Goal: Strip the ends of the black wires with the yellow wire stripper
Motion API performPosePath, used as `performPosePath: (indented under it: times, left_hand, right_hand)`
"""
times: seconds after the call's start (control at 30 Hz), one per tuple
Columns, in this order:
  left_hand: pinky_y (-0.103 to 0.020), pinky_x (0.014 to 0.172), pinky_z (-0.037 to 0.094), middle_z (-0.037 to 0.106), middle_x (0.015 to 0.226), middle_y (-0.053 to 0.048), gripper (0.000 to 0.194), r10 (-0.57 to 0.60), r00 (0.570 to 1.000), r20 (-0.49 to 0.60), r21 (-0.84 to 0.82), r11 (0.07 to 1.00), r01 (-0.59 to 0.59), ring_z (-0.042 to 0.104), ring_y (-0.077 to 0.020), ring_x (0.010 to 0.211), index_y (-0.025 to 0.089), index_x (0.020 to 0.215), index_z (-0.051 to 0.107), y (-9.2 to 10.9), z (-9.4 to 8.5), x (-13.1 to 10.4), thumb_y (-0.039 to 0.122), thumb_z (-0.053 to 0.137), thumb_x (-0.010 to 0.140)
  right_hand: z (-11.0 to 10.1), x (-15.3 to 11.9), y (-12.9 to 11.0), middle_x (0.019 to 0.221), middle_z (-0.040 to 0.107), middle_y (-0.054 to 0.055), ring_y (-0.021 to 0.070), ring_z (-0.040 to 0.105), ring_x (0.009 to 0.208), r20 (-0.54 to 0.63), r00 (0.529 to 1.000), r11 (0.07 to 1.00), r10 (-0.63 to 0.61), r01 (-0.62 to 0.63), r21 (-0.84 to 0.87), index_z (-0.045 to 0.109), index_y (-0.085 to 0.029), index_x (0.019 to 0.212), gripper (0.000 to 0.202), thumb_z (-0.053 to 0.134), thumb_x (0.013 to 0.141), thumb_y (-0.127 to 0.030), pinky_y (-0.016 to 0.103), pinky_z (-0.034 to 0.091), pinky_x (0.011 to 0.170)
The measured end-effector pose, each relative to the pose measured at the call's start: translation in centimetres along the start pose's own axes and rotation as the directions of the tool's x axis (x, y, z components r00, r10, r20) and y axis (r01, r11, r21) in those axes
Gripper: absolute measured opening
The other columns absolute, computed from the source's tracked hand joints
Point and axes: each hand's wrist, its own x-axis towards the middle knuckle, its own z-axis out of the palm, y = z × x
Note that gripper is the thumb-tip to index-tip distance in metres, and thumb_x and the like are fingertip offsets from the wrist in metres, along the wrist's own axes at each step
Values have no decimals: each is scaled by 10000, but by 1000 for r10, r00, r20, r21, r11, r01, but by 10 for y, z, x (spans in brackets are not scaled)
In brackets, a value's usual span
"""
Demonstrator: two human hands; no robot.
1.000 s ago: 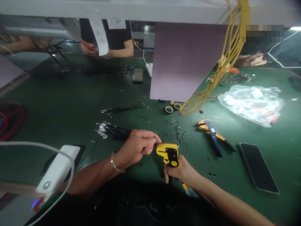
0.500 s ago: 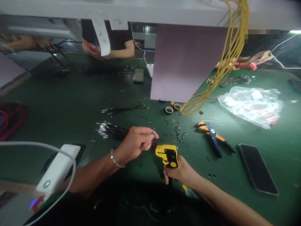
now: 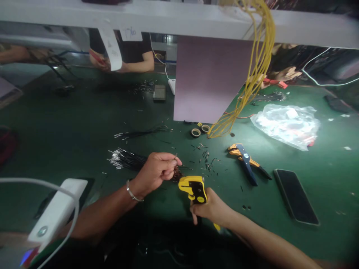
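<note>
Between the thumb and fingertips of my left hand a thin wire end sticks up; most of it is hidden by the fingers. Under and beside this hand lies a bundle of black wires, with silvery tips at its left end and coppery ends on the right. My right hand is wrapped round the handle of a yellow and black wire stripper. Its jaws point left, a little below and right of my left fingertips, apart from them.
Wire scraps lie beyond the stripper. To the right are a second wire stripper, a phone and a clear plastic bag. Yellow cables hang from the shelf. A power strip is at left. Co-workers' hands show across the table.
The whole view has shifted, so things on the table appear farther left. Both hands keep their holds, with little change between them.
</note>
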Motion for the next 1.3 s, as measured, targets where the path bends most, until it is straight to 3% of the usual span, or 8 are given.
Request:
performPosePath:
  times: [0.13,0.3,0.4,0.57,0.87,1.03,1.3]
  left_hand:
    - [-234,426,145,314,399,82,66,-23,1000,7,0,1000,23,235,-21,366,99,658,685,-2,0,6,164,683,655]
    - [-236,424,172,362,403,61,113,-32,998,60,41,999,30,292,-38,369,97,685,701,-3,9,-9,199,655,695]
    - [-234,423,159,339,392,72,85,5,1000,24,34,999,-6,265,-31,367,99,684,699,-2,6,-8,178,664,684]
    - [-234,429,157,320,420,81,71,-2,1000,21,0,1000,2,238,-21,379,98,685,685,-4,-4,6,169,681,687]
    - [-230,423,165,352,416,71,62,-5,1000,14,-3,1000,5,262,-26,374,89,671,685,-4,-2,5,148,668,661]
    - [-223,423,171,337,413,78,60,-23,999,39,-34,999,25,255,-24,376,88,692,687,-7,-3,4,141,673,669]
    - [-221,443,277,382,457,69,67,10,997,80,-151,989,2,247,-32,398,117,769,667,-7,-2,6,167,626,784]
  right_hand:
    - [-2,0,-1,425,586,-13,99,471,464,-34,999,1000,2,-3,-11,597,-164,419,227,454,584,-101,200,350,467]
    - [-10,7,6,444,620,1,118,521,484,-21,999,996,-32,34,78,592,-163,459,191,481,605,-108,213,384,496]
    - [-7,4,9,444,610,-6,112,508,475,-16,1000,998,-26,27,51,591,-167,446,207,478,605,-98,213,383,497]
    - [-2,-2,2,438,587,-13,104,475,469,-7,1000,1000,-9,9,-8,581,-174,414,230,474,601,-94,214,364,490]
    - [-8,-1,-9,431,599,19,114,448,481,-5,999,999,39,-39,6,558,-174,402,198,476,580,-141,229,336,485]
    - [-7,0,-8,408,602,19,118,443,460,13,998,989,55,-57,137,557,-172,452,133,483,562,-158,232,284,459]
    - [-13,3,-4,441,646,30,131,527,427,38,999,964,11,-20,265,576,-164,535,81,540,602,-191,237,324,465]
